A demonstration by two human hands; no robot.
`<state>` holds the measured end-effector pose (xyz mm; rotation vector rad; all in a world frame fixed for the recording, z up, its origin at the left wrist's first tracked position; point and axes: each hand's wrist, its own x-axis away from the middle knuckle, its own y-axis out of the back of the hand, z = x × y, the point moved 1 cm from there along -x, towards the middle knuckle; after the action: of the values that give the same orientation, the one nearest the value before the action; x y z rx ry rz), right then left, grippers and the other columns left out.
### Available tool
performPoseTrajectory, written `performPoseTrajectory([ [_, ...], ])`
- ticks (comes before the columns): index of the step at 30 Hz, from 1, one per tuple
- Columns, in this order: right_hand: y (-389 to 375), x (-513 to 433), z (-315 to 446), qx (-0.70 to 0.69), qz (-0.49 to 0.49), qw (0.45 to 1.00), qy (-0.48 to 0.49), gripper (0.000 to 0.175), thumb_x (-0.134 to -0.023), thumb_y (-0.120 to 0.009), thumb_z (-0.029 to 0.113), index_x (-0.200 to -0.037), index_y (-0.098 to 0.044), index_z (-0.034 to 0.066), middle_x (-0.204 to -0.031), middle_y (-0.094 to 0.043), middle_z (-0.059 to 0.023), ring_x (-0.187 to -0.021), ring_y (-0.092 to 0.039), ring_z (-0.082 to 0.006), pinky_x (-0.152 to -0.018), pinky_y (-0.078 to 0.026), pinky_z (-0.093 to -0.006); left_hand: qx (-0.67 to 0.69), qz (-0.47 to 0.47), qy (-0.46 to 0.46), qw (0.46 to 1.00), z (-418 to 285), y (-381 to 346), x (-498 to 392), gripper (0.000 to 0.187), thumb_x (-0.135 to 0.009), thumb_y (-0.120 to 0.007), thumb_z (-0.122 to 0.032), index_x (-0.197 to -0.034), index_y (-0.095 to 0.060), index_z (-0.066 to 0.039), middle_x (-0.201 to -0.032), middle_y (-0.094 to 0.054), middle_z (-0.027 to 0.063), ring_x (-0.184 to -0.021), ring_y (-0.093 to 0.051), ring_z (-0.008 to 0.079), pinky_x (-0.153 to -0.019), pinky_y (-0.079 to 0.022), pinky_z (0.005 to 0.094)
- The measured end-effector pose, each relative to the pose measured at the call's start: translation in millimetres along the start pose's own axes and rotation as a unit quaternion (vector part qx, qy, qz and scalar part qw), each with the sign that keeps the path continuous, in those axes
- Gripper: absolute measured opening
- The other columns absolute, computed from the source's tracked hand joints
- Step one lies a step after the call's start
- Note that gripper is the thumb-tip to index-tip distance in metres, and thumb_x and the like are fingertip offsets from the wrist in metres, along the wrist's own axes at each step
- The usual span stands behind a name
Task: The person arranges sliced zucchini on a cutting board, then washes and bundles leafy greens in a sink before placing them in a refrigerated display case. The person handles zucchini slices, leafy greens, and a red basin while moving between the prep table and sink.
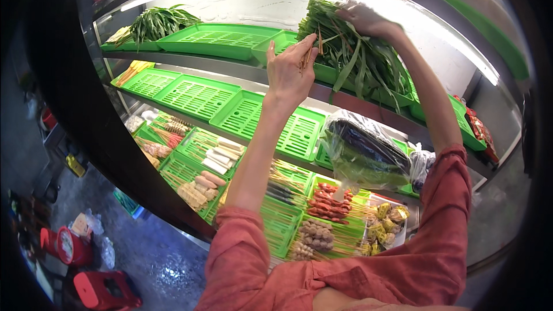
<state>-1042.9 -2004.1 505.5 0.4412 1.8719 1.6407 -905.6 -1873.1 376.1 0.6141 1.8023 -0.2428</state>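
Note:
A large pile of skewered leafy greens (360, 60) lies on a green slotted tray (328, 73) on the top shelf of a lit display case. My left hand (291, 69) is raised at the pile's left edge, around thin wooden skewer ends; its index finger is extended. Whether it grips the skewers is hard to tell. My right hand (363, 17) rests against the upper right of the greens, blurred, with its fingertips partly hidden, so its hold is unclear. On the shelf below, a clear plastic bag of eggplants and green vegetables (367, 151) sits between my forearms.
More greens (162, 23) lie at the top left beside a green tray (216, 39). Slotted trays (196, 95) line the middle shelf. Lower trays hold skewered sausages (211, 179), red meat (330, 203) and meatballs (317, 235). A red stool (106, 289) stands on the floor at left.

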Motion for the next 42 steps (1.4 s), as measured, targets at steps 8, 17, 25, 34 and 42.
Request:
performPoseTrajectory([
  [8, -24.8, -15.4, 19.0, -0.026, 0.06, 0.994, -0.087, 0.067, -0.093, -0.02, 0.053, -0.126, -0.042, -0.001, -0.132, -0.041, -0.0211, -0.123, -0.039, -0.0331, -0.104, -0.03, -0.0405, 0.071, 0.004, 0.115, 0.991, 10.3, -0.6, -4.0, 0.028, -0.087, -0.058, -0.022, -0.106, -0.064, -0.003, -0.081, -0.068, 0.0139, -0.071, -0.065, 0.0136, -0.067, -0.049, 0.0245],
  [17, -4.1, -4.3, 29.5, 0.057, 0.022, 0.99, -0.127, 0.064, -0.091, -0.025, 0.054, -0.124, -0.045, 0.0023, -0.128, -0.045, -0.0191, -0.117, -0.046, -0.0314, -0.1, -0.036, -0.0416, 0.202, 0.041, 0.197, 0.959, 26.2, 5.4, -15.8, 0.028, -0.089, -0.056, -0.022, -0.108, -0.063, -0.004, -0.069, -0.063, 0.009, -0.057, -0.052, 0.012, -0.057, -0.043, 0.0266],
  [25, -10.5, -0.3, 24.5, 0.072, -0.045, 0.992, -0.094, 0.071, -0.089, -0.027, 0.059, -0.115, -0.054, -0.0003, -0.117, -0.055, -0.0199, -0.11, -0.052, -0.0312, -0.093, -0.041, -0.0414, 0.234, 0.104, 0.199, 0.946, 23.8, 3.8, -22.3, 0.028, -0.092, -0.05, -0.014, -0.118, -0.058, -0.006, -0.096, -0.063, 0.0017, -0.08, -0.053, 0.0039, -0.072, -0.044, 0.017],
  [34, 18.2, 133.8, 63.2, 0.139, -0.365, 0.92, 0.035, 0.053, -0.088, -0.05, 0.041, -0.122, -0.049, -0.0003, -0.094, -0.062, -0.0213, -0.097, -0.059, -0.0326, -0.097, -0.031, -0.0509, 0.148, -0.02, 0.146, 0.978, -25.4, 40.3, 30.0, 0.063, -0.076, -0.068, -0.016, -0.131, -0.041, -0.001, -0.124, -0.051, 0.0207, -0.116, -0.049, 0.0295, -0.095, -0.039, 0.0363],
  [42, -140.4, 340.0, 136.0, -0.288, -0.051, 0.921, 0.256, 0.034, -0.081, -0.064, 0.019, -0.11, -0.056, 0.0045, -0.065, -0.059, -0.0064, -0.057, -0.058, -0.0234, -0.054, -0.044, -0.0355, 0.072, 0.279, 0.212, 0.934, -98.8, 90.4, 283.5, 0.045, -0.078, -0.064, -0.015, -0.117, -0.054, 0.002, -0.113, -0.058, 0.0189, -0.106, -0.056, 0.0272, -0.09, -0.043, 0.0336],
])
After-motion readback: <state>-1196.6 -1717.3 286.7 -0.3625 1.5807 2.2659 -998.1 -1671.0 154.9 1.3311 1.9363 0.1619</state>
